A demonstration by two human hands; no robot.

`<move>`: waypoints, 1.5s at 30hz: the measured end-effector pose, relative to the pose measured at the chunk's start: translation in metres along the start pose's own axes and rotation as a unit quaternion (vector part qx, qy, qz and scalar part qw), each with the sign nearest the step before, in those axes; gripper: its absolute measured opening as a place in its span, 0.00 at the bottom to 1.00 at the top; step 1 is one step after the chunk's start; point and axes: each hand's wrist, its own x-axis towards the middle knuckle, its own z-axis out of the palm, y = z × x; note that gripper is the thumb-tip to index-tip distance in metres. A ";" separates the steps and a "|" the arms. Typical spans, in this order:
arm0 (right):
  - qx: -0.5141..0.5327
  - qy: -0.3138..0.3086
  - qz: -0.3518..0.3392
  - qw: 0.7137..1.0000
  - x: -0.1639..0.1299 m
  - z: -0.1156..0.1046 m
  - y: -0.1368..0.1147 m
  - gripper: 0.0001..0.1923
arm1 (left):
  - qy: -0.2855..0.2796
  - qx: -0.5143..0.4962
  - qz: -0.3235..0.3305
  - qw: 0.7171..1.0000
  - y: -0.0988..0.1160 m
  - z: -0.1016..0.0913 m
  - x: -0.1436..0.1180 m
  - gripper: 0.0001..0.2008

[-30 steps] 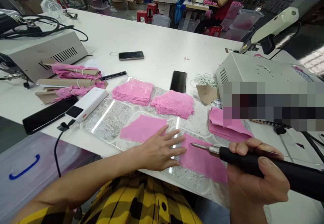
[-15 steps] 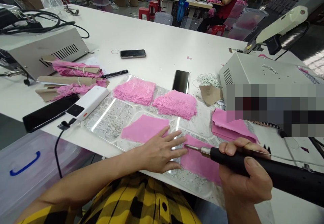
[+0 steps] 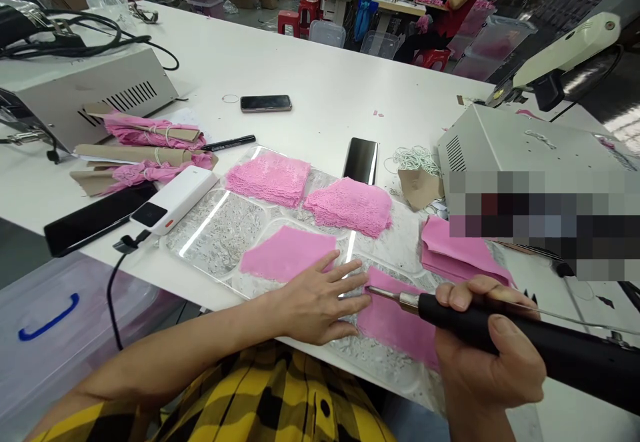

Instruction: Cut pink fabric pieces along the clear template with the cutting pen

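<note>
My left hand (image 3: pixel 325 302) lies palm down with fingers spread on the clear patterned mat (image 3: pixel 215 229), between two pink fabric pieces. Its upper fingertips touch the corner of the left flat piece (image 3: pixel 287 253), and other fingertips reach the edge of the right piece (image 3: pixel 395 319). In my right hand (image 3: pixel 493 349) is a thick black-handled tool (image 3: pixel 470 319) with a slim metal tip, my fingers wrapped around its handle. The tip rests on or just over the right piece's left edge, close to my left fingertips; contact is unclear. Two stacks of pink lace-edged pieces (image 3: pixel 269 179) (image 3: pixel 350 205) lie beyond.
Folded pink fabric (image 3: pixel 460 252) lies right of the mat, before a grey machine box (image 3: pixel 520 142). Phones (image 3: pixel 361 160), a white power bank (image 3: pixel 175 199), a black marker (image 3: pixel 230 143) and tied pink bundles (image 3: pixel 155 132) surround it. A person in red (image 3: pixel 463 2) sits far behind.
The camera view has shifted very slightly. Both hands, the tool and the fabric pieces hold nearly the same positions relative to one another.
</note>
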 end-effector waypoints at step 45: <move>0.008 -0.082 0.009 0.997 -0.002 -0.011 -0.002 0.07 | 0.008 0.015 0.003 1.000 0.020 -0.012 -0.026 0.22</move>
